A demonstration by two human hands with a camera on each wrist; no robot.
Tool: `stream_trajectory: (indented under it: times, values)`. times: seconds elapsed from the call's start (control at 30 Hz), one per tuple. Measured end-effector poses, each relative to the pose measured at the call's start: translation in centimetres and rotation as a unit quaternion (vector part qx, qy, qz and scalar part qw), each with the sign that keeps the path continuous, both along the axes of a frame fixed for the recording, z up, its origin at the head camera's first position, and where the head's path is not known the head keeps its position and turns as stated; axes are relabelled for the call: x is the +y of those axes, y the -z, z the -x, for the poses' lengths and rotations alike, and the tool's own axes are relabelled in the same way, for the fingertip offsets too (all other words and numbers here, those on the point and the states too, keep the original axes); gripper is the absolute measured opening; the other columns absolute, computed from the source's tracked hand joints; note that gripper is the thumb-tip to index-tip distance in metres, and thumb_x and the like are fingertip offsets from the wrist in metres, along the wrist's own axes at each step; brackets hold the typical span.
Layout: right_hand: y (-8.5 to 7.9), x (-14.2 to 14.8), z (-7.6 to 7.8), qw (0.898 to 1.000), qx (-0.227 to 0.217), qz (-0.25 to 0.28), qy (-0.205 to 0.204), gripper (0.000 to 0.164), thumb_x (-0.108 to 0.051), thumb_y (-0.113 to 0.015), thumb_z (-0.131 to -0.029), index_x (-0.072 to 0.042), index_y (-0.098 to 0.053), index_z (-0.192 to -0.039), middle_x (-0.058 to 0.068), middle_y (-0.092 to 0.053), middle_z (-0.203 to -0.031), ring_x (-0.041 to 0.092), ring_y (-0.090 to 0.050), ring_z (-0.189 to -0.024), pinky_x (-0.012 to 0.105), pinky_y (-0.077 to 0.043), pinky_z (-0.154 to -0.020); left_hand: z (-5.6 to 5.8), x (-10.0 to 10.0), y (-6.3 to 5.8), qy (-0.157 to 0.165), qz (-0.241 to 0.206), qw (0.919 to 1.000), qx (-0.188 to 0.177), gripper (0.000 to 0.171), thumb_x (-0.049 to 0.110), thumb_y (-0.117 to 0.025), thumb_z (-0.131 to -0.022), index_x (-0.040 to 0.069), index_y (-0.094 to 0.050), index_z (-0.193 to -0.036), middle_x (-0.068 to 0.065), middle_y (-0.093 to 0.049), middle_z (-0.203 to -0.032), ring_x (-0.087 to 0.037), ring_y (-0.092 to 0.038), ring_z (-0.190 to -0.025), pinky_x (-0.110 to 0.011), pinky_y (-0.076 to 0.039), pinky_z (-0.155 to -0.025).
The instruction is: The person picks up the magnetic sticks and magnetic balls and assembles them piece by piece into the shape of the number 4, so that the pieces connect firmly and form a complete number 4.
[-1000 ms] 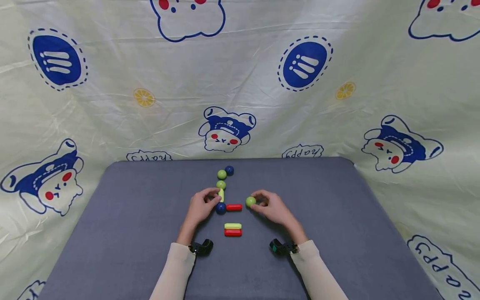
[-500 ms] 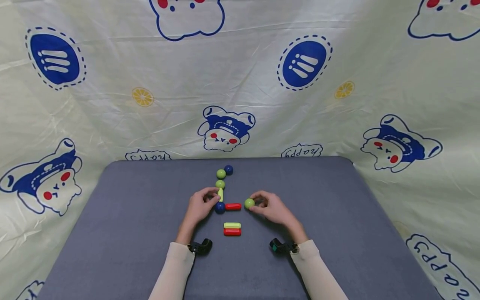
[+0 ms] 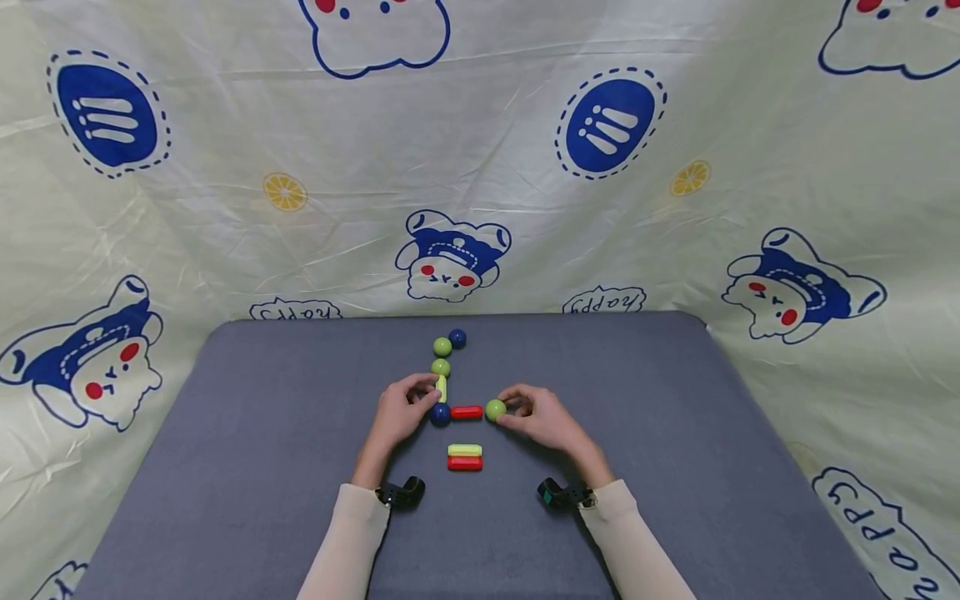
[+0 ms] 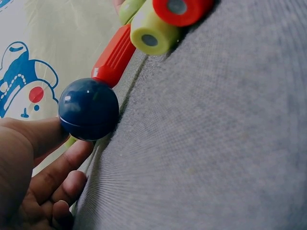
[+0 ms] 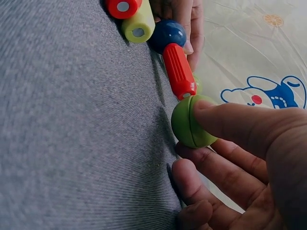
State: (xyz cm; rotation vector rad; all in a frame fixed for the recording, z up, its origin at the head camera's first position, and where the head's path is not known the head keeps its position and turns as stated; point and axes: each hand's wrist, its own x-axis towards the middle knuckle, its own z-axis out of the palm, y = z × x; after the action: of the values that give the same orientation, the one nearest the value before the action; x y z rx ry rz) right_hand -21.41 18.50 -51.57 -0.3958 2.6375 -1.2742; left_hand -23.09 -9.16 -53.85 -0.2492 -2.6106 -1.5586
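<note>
In the head view, my left hand (image 3: 401, 411) pinches the yellow-green magnetic rod (image 3: 442, 389), its thumb right against the blue ball (image 3: 440, 414) at the rod's near end. From that ball a red magnetic rod (image 3: 467, 412) points right. My right hand (image 3: 545, 415) pinches a green ball (image 3: 495, 410) between thumb and fingers at the red rod's free end. Seen from the right wrist, the green ball (image 5: 190, 122) sits right at the rod's metal tip. Another green ball (image 3: 440, 367) joins the yellow-green rod's far end. The left wrist view shows the blue ball (image 4: 88, 109) hiding most of that rod.
Beyond the joined pieces lie a green ball (image 3: 442, 346) and a blue ball (image 3: 457, 338). Nearer me, a loose yellow-green rod (image 3: 465, 450) and red rod (image 3: 465, 463) lie side by side. A grey cloth-covered table (image 3: 262, 467) meets a printed curtain (image 3: 480, 150) behind.
My right hand has brought the green ball left and slightly nearer, up to the red rod's end. My left hand keeps its place at the yellow-green rod and blue ball.
</note>
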Motion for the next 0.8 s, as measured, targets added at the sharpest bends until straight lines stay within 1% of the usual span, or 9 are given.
stream_trajectory:
  times: [0.17, 0.4, 0.63, 0.8]
  values:
    - [-0.09, 0.02, -0.04, 1.0, 0.001, -0.003, 0.001, 0.027, -0.024, -0.079, -0.092, -0.016, -0.072, -0.117, 0.007, -0.074, -0.114, 0.014, -0.063, -0.085, 0.031, -0.049, -0.073, 0.06, 0.04, 0.01, 0.002, 0.001, 1.0, 0.006, 0.024, 0.017, -0.075, -0.095, 0.009, -0.075, -0.117, -0.008, -0.075, -0.097, -0.012, -0.052, -0.072, -0.024, -0.04, -0.066]
    - [0.01, -0.09, 0.04, 1.0, 0.003, -0.01, -0.003, 0.028, -0.024, -0.078, -0.093, -0.015, -0.072, -0.118, 0.008, -0.074, -0.114, 0.014, -0.06, -0.079, 0.03, -0.048, -0.068, -0.02, -0.01, 0.03, 0.003, -0.005, 1.0, 0.006, 0.024, 0.016, -0.075, -0.095, 0.009, -0.075, -0.117, -0.009, -0.075, -0.097, -0.012, -0.052, -0.071, -0.024, -0.04, -0.066]
    - [-0.06, -0.26, -0.17, 1.0, -0.001, -0.011, -0.001, 0.029, -0.023, -0.078, -0.093, -0.015, -0.071, -0.12, 0.008, -0.073, -0.117, 0.013, -0.06, -0.081, 0.031, -0.048, -0.07, -0.06, 0.05, 0.07, -0.001, -0.007, 1.0, 0.0, 0.025, 0.016, -0.076, -0.094, 0.009, -0.075, -0.118, -0.009, -0.074, -0.097, -0.013, -0.052, -0.072, -0.024, -0.04, -0.066]
    - [-0.1, -0.19, -0.3, 1.0, 0.004, -0.006, -0.009, 0.03, -0.023, -0.077, -0.094, -0.013, -0.071, -0.121, 0.008, -0.072, -0.116, 0.012, -0.06, -0.082, 0.031, -0.048, -0.072, -0.08, 0.1, 0.14, -0.002, -0.002, 1.0, -0.001, 0.025, 0.017, -0.076, -0.094, 0.01, -0.075, -0.118, -0.008, -0.075, -0.097, -0.012, -0.053, -0.072, -0.024, -0.04, -0.067]
